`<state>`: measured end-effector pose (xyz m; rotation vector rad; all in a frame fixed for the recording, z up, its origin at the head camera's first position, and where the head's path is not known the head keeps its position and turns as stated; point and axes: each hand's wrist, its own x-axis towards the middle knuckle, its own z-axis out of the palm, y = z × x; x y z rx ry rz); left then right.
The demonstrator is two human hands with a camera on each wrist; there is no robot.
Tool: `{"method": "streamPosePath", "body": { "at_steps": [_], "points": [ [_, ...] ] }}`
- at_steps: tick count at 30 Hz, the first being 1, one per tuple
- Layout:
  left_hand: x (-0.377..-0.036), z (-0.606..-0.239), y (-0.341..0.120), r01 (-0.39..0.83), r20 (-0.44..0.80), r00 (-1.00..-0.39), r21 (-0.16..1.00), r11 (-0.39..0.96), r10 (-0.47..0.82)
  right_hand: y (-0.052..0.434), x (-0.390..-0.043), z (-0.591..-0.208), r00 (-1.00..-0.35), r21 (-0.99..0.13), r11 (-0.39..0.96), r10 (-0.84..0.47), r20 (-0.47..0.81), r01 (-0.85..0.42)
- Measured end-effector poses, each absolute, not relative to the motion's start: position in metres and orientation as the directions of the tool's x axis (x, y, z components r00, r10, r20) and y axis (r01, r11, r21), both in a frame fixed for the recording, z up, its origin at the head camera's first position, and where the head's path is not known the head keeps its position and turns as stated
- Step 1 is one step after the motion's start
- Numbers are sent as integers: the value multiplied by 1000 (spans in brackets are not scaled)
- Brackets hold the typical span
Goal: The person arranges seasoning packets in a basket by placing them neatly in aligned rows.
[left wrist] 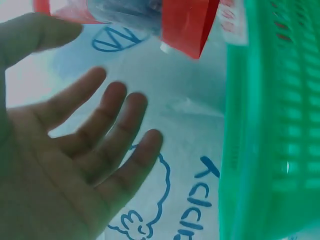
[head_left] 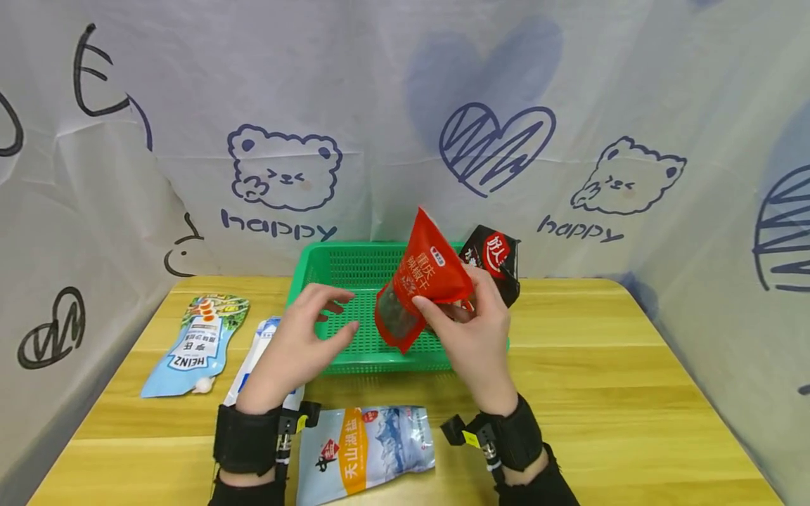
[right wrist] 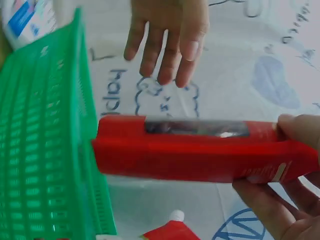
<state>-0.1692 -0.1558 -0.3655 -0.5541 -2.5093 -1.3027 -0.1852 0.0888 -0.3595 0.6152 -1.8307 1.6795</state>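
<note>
My right hand (head_left: 474, 337) pinches a red bag (head_left: 420, 263) between thumb and fingers, holding it tilted above the green basket (head_left: 361, 364). Dark contents show through its clear window, and white Chinese print marks its upper part. In the right wrist view the red bag (right wrist: 200, 157) appears edge-on, gripped at one end. To its left hovers my left hand (head_left: 300, 344), fingers spread and slightly bent, with nothing in them. The left wrist view shows that hand (left wrist: 75, 145) apart from the bag. A black packet (head_left: 493, 256) with a red emblem stands at the basket's right side, partly behind my right hand.
On the wooden table's left lies a Heinz pouch (head_left: 199, 344) with a white cap. A white-and-blue packet (head_left: 256, 351) is partly hidden under my left forearm. In front lies a blue-and-orange bag (head_left: 367, 450). A red, white-capped item (right wrist: 172, 229) shows in the right wrist view.
</note>
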Motion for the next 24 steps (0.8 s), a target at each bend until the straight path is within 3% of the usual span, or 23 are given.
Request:
{"method": "streamPosePath", "body": {
  "at_steps": [6, 14, 24],
  "points": [
    [-173, -373, -150, 417, 299, -909, 657, 628, 291, 79, -203, -371, -699, -689, 235, 51, 713, -686],
    [-175, -381, -141, 374, 163, -922, 605, 703, 350, 67, -221, -390, -756, -715, 359, 37, 653, -600],
    [-178, -385, -140, 414, 126, -892, 610, 675, 433, 63, -234, -409, -758, -663, 505, 25, 652, -554]
  ]
}}
